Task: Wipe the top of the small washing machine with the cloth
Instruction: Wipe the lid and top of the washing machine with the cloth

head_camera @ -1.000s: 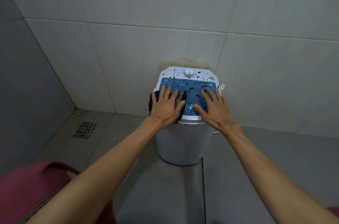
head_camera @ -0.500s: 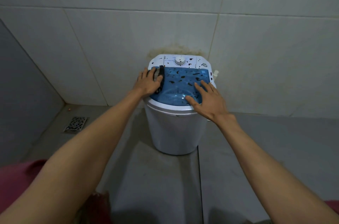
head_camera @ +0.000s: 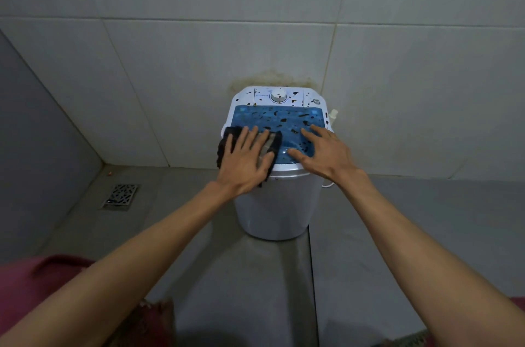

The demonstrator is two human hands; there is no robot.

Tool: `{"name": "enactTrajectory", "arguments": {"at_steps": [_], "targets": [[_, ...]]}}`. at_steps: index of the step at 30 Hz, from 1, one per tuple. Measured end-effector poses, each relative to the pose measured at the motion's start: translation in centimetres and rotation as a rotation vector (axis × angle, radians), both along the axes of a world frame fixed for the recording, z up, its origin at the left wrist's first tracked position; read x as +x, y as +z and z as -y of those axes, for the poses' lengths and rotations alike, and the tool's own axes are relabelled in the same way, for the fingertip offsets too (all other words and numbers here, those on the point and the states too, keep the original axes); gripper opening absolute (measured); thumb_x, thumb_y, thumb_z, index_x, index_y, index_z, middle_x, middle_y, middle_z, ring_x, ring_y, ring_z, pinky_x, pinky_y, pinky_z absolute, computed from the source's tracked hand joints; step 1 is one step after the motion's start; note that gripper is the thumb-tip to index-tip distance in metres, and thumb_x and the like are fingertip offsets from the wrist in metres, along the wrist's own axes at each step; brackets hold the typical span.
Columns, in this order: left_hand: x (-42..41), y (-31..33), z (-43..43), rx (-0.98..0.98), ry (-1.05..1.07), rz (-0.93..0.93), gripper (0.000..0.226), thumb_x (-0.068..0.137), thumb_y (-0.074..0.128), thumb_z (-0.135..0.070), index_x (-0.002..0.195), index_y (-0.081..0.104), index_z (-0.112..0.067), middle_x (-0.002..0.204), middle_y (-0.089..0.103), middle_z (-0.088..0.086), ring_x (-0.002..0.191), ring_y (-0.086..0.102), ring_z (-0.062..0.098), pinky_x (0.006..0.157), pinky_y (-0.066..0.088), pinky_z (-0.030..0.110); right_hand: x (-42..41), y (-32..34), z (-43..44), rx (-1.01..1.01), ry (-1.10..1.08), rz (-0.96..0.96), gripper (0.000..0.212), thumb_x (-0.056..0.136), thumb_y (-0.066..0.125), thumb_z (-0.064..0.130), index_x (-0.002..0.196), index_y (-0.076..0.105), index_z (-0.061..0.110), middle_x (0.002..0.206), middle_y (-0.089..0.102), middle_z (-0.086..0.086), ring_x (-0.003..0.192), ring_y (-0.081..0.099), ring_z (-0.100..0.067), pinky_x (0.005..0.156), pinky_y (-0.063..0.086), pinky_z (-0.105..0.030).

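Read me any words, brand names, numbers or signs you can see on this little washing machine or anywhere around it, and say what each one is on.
No text can be read anywhere.
Control panel of the washing machine: faint blue print left of the dial, too small and blurred to read.
Blue lid: only dark spots, no lettering.
Wall tiles, floor drain, cloth: none.

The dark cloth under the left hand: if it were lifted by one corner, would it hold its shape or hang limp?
Probably limp: the cloth drapes over the washing machine's rim beside the left hand and follows its curve. It looks thin, so likely light. Pressed flat under spread fingers, it should slide easily over the smooth blue lid.
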State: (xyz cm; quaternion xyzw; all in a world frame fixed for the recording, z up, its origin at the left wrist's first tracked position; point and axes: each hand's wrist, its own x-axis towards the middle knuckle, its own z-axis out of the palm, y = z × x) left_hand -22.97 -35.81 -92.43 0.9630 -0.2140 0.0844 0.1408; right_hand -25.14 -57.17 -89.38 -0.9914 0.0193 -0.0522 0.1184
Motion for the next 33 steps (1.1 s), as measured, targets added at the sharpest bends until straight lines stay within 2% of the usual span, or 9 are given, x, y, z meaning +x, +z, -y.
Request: {"name": "enactTrajectory", "arguments": {"at_steps": [2, 4, 7, 11, 15, 23, 26, 30, 33], "targets": [[-0.1, -0.2, -0.3, 0.016, -0.076, 0.038, 0.071, 0.092, 0.01, -0.061, 0.155, 0.021, -0.03, 0.163, 0.019, -0.001, 0.152, 0.008, 0.016, 0.122, -0.001, 0.044, 0.0, 0.0, 0.1, -0.024, 0.006, 0.002, 0.08, 0.086, 0.04, 0.074, 0.151, 0.033, 0.028, 0.159, 0.027, 0.002, 0.146, 0.024, -0.021, 0.113, 0.031, -0.043], [1.3, 0.2, -0.4, 0.004, -0.045, 0.021, 0.068, 0.093, 0.014, -0.061, 0.154, 0.024, -0.033, 0.163, 0.02, -0.003, 0.152, 0.009, 0.015, 0.122, 0.001, 0.043, 0.1, 0.2, 0.3, -0.039, 0.011, -0.002, 0.08, 0.085, 0.039, 0.075, 0.15, 0.034, 0.029, 0.158, 0.029, 0.002, 0.145, 0.026, -0.022, 0.111, 0.033, -0.044], [4.2, 0.9, -0.2, 0.019, 0.038, -0.084, 0.061, 0.099, 0.021, -0.057, 0.155, 0.02, -0.034, 0.164, 0.013, -0.004, 0.152, 0.003, 0.017, 0.121, 0.001, 0.045, 0.3, 0.5, 0.5, -0.061, 0.018, -0.008, 0.081, 0.083, 0.04, 0.077, 0.149, 0.037, 0.03, 0.157, 0.032, 0.002, 0.143, 0.032, -0.023, 0.108, 0.037, -0.044], [8.1, 2.0, -0.6, 0.04, 0.083, -0.197, 0.062, 0.1, 0.02, -0.057, 0.156, 0.014, -0.032, 0.165, 0.005, -0.001, 0.152, -0.003, 0.019, 0.122, 0.001, 0.048, 0.4, 0.7, 0.5, -0.075, 0.031, 0.014, 0.079, 0.082, 0.042, 0.076, 0.146, 0.041, 0.029, 0.153, 0.038, 0.002, 0.138, 0.04, -0.024, 0.105, 0.04, -0.042], [10.8, 2.8, -0.2, -0.04, 0.154, -0.274, 0.064, 0.101, 0.019, -0.054, 0.157, 0.01, -0.025, 0.166, 0.002, 0.004, 0.152, -0.003, 0.026, 0.122, 0.003, 0.048, 0.7, 0.5, 0.6, -0.093, 0.029, 0.013, 0.08, 0.082, 0.04, 0.078, 0.146, 0.041, 0.03, 0.153, 0.039, 0.002, 0.136, 0.042, -0.024, 0.102, 0.043, -0.042], [7.6, 2.0, 0.1, 0.011, 0.177, -0.241, 0.065, 0.101, 0.016, -0.053, 0.157, 0.006, -0.022, 0.165, -0.003, 0.006, 0.152, -0.007, 0.027, 0.121, -0.002, 0.051, 0.5, 1.3, 0.5, -0.053, 0.037, -0.042, 0.079, 0.081, 0.046, 0.076, 0.145, 0.043, 0.03, 0.152, 0.039, 0.003, 0.136, 0.042, -0.022, 0.104, 0.04, -0.041], [4.6, 1.6, 0.8, 0.036, 0.167, -0.201, 0.066, 0.101, 0.015, -0.053, 0.157, 0.003, -0.021, 0.165, -0.005, 0.005, 0.152, -0.01, 0.024, 0.12, -0.007, 0.049, 0.2, 2.5, 0.6, 0.03, 0.026, -0.095, 0.07, 0.085, 0.054, 0.064, 0.144, 0.045, 0.028, 0.152, 0.041, 0.003, 0.137, 0.042, -0.021, 0.106, 0.038, -0.04], [0.0, 1.0, 3.8, 0.034, 0.083, -0.156, 0.068, 0.1, 0.013, -0.054, 0.158, 0.004, -0.02, 0.165, -0.002, 0.004, 0.152, -0.009, 0.021, 0.121, -0.009, 0.046, -0.3, 3.7, 1.2, 0.272, -0.032, -0.103, 0.052, 0.086, 0.062, 0.025, 0.137, 0.055, 0.022, 0.139, 0.057, -0.004, 0.127, 0.053, -0.026, 0.102, 0.041, -0.033], [-2.3, 0.7, 5.8, 0.003, 0.063, -0.105, 0.072, 0.095, 0.009, -0.055, 0.157, 0.011, -0.019, 0.165, 0.005, 0.004, 0.152, -0.005, 0.021, 0.12, -0.008, 0.045, -0.3, 3.4, 1.6, 0.286, -0.027, -0.137, 0.052, 0.082, 0.061, 0.018, 0.134, 0.059, 0.019, 0.143, 0.054, -0.001, 0.131, 0.05, -0.023, 0.106, 0.038, -0.032]]}}
